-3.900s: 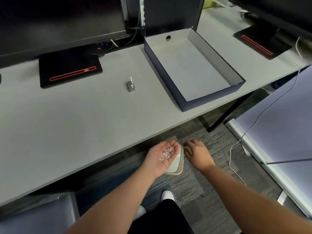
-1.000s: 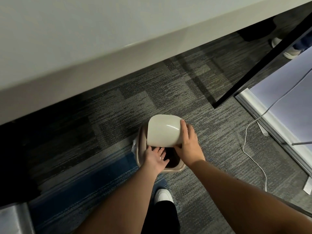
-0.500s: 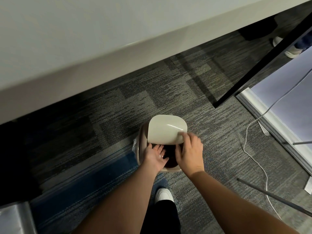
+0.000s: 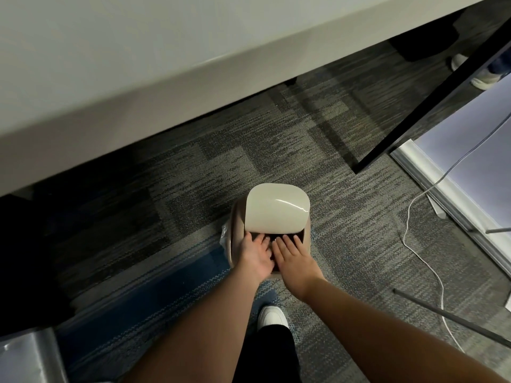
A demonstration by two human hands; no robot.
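Observation:
A small beige waste bin (image 4: 235, 230) stands on the carpet below the desk edge. Its cream lid (image 4: 276, 210) is tilted up, leaving a dark opening at the near side. My left hand (image 4: 254, 252) and my right hand (image 4: 290, 254) lie side by side over that opening, fingers straight and pointing toward the lid. Neither hand holds anything that I can see. A clear plastic liner (image 4: 224, 234) shows at the bin's left rim.
The grey desk (image 4: 138, 64) overhangs the upper part of the view. A black desk leg (image 4: 431, 106) slants down at the right. A white cable (image 4: 423, 261) trails over the carpet, and a thin dark rod (image 4: 453, 317) lies at the lower right. My white shoe (image 4: 272, 316) is below the bin.
My right hand has let go of the lid's edge and come down beside my left hand over the opening. Earlier my left palm carried small clear pieces; none show now.

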